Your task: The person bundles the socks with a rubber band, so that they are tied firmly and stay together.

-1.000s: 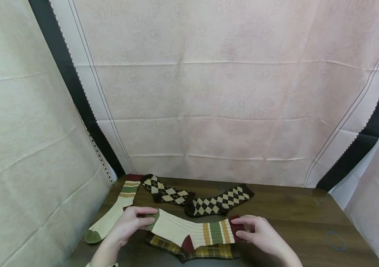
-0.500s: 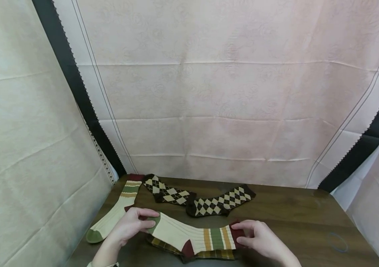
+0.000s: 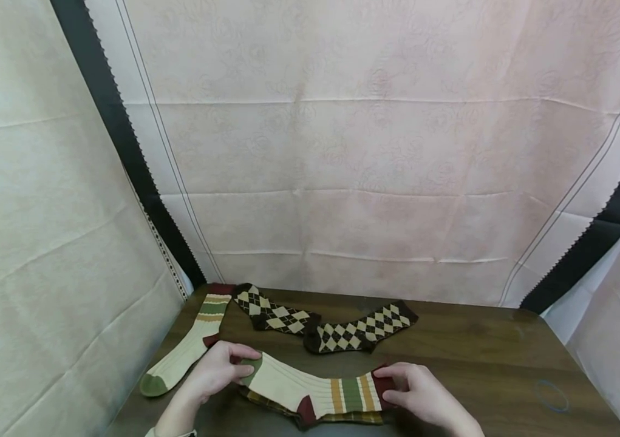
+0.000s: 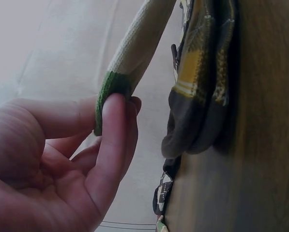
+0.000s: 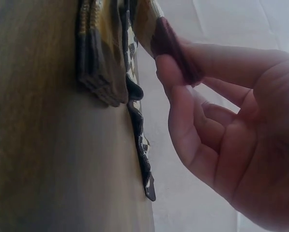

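Both hands stretch a cream sock point(image 3: 288, 383) with a green toe, maroon heel and cuff, and green and mustard stripes. My left hand point(image 3: 215, 371) pinches its green toe point(image 4: 116, 84) between thumb and fingers. At the other end my right hand point(image 3: 421, 393) pinches the maroon cuff point(image 5: 173, 48). Below it on the table lie plaid socks point(image 3: 353, 417) in brown and mustard, stacked in layers and mostly covered in the head view. Both wrist views show the cream sock held apart from the plaid socks point(image 4: 195, 92).
A matching cream sock point(image 3: 186, 352) lies at the table's left. Two argyle socks point(image 3: 282, 318) in black and beige lie behind, their ends meeting. On the right of the brown table point(image 3: 479, 346) is a thin blue ring point(image 3: 552, 396). Pale cloth point(image 3: 310, 182) hangs around the table.
The cream sock has come down a little in the head view, covering more of the plaid socks. Both hands keep their pinch on its ends.
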Available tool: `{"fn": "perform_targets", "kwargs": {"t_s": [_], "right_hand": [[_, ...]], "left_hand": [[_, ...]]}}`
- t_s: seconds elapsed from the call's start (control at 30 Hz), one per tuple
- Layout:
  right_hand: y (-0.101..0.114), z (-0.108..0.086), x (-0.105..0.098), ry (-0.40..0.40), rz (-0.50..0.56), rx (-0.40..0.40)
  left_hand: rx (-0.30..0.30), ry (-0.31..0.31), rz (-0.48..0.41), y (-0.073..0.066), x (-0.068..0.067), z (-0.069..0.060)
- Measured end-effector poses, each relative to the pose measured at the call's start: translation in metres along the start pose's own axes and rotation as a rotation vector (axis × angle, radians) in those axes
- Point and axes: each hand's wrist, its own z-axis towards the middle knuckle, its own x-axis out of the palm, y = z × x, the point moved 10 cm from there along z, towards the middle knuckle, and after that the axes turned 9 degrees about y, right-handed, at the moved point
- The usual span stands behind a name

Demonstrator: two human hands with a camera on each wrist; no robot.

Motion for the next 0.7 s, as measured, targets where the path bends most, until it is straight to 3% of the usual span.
{"fn": "perform_targets", "kwargs": {"t_s": [0.17, 0.5, 0.7], "right_hand": [[-0.004, 0.001, 0.002, 0.009, -0.023, 0.019], [-0.012, 0.002, 0.009, 0.066, 0.069, 0.069], [-0.013, 0.002, 0.010, 0.057, -0.027, 0.095]], "left_hand": [[-0.022, -0.009, 0.025, 0.003, 0.000, 0.000], [-0.032, 0.003, 0.070, 0.006, 0.000, 0.000], [-0.042, 0.004, 0.103, 0.008, 0.001, 0.001]]}}
